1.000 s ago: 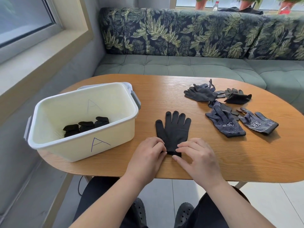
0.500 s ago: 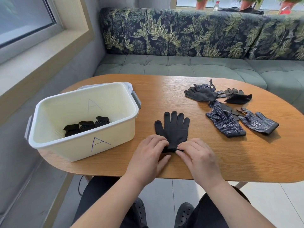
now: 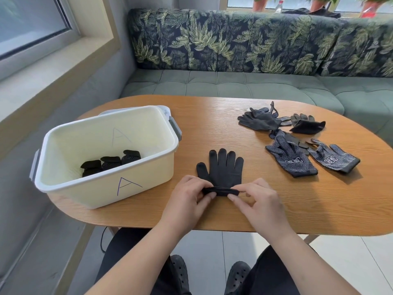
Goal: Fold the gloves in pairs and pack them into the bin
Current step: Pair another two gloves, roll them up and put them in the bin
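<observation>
A black glove lies flat on the wooden table, fingers pointing away from me; I cannot tell whether a second glove lies under it. Its cuff is rolled up into a narrow band at the near end. My left hand pinches the left end of that roll and my right hand pinches the right end. To the left stands the cream bin marked "A", with three folded black bundles inside.
Loose gloves lie at the right of the table: two dotted blue-grey ones, a dark grey pile and a black folded one. A leaf-patterned sofa runs behind the table. The near table edge is just below my hands.
My hands moved from resting flat on the glove's cuff to pinching it, and the cuff has been rolled forward into a band.
</observation>
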The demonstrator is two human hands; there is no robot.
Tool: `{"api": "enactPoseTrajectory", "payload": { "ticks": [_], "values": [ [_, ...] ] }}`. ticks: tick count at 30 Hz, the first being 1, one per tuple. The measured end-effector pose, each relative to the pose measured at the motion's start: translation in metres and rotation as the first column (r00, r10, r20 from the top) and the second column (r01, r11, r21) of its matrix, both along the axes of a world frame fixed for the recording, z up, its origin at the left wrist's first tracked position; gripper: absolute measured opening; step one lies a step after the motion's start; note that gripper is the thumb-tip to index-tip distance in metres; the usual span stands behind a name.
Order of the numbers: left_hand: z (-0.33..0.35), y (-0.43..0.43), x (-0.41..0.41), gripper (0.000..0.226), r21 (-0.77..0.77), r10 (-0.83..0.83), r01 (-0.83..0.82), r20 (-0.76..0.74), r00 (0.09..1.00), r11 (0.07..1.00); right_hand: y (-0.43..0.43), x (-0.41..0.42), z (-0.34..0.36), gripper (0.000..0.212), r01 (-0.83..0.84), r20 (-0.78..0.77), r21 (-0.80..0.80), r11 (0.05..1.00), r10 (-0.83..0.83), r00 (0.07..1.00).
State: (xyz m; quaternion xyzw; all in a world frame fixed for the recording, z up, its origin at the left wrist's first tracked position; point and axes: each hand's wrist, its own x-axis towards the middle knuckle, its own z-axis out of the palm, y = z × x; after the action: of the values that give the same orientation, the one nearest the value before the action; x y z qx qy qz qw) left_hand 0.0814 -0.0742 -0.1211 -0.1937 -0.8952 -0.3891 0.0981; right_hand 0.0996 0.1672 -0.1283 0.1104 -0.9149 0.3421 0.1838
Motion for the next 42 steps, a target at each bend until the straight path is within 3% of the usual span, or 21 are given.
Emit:
{"api": "enactPoseTrajectory", "payload": {
  "ticks": [4, 9, 13, 19, 24, 33, 39, 42],
  "values": [
    [0.004, -0.001, 0.001, 0.018, 0.078, 0.061, -0.073, 0.142, 0.988, 0.994, -0.001, -0.001, 0.001, 0.032, 0.042, 0.104, -0.135, 0.990, -0.028, 0.994],
    [0.005, 0.002, -0.001, 0.027, 0.049, 0.087, -0.096, 0.157, 0.984, 0.994, -0.004, -0.002, 0.004, 0.037, 0.023, 0.099, -0.100, 0.995, -0.013, 0.995],
    [0.001, 0.001, -0.002, 0.020, -0.029, 0.063, -0.062, 0.036, 0.997, 0.998, -0.003, -0.001, 0.004, 0.034, 0.010, 0.077, -0.026, 1.000, -0.008, 0.997],
    [-0.014, 0.003, -0.004, 0.020, -0.158, 0.067, -0.097, -0.186, 0.980, 0.983, -0.009, 0.001, -0.001, 0.008, 0.078, -0.076, 0.187, 0.979, -0.064, 0.995],
    [-0.017, 0.006, -0.001, 0.027, -0.257, -0.004, -0.078, -0.304, 0.953, 0.963, -0.007, 0.001, -0.007, 0.007, 0.092, -0.202, 0.252, 0.963, -0.041, 0.979],
    [-0.018, 0.006, -0.002, 0.037, -0.304, -0.003, -0.078, -0.256, 0.967, 0.949, -0.008, 0.000, -0.009, 0.013, 0.085, -0.231, 0.278, 0.957, -0.020, 0.973],
    [-0.013, 0.006, 0.000, 0.034, -0.287, -0.008, -0.061, -0.233, 0.972, 0.956, -0.007, 0.001, -0.005, 0.034, 0.043, -0.152, 0.291, 0.956, 0.002, 0.988],
    [-0.011, 0.005, -0.001, 0.036, -0.284, -0.023, -0.041, -0.219, 0.976, 0.958, -0.006, 0.000, -0.007, 0.030, 0.052, -0.151, 0.255, 0.966, -0.013, 0.988]
  ]
}}
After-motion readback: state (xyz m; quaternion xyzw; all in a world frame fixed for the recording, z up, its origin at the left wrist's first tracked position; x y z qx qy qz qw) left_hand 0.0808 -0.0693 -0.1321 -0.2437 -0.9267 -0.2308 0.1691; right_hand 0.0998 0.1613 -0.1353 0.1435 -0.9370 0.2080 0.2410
